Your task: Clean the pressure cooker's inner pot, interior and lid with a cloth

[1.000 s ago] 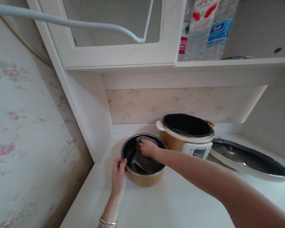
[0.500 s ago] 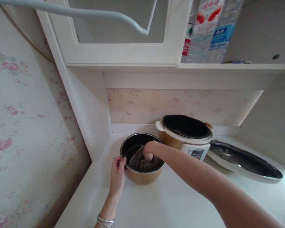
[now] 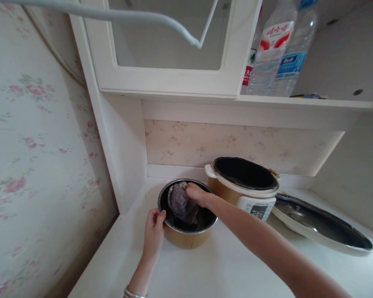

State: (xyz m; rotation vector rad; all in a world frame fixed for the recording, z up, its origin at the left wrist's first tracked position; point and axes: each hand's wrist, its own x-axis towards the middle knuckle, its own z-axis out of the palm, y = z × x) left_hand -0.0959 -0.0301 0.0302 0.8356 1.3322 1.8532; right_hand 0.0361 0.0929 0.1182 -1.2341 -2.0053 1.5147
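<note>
A round inner pot (image 3: 188, 240), dark inside and gold outside, stands on the white counter. At its left rim my left hand (image 3: 156, 221) is closed, thumb over the edge and fingers outside. My right hand (image 3: 197, 194) reaches in from the right and grips a bunched grey-purple cloth (image 3: 178, 201). The cloth rises near the rim, and its lower part hangs into the pot. Part of the pot's floor is hidden behind the cloth.
A gold and white rice cooker (image 3: 226, 189) stands open just right of the pot. Its large lid (image 3: 320, 225) lies farther right. Overhead is a white cabinet (image 3: 174, 78) with plastic bottles (image 3: 272, 58) on its shelf. A white bent bar (image 3: 136, 16) crosses the top.
My right hand has lifted from deep in the pot to near the rim, raising the cloth. My left hand keeps its hold on the rim. The view has tilted slightly upward.
</note>
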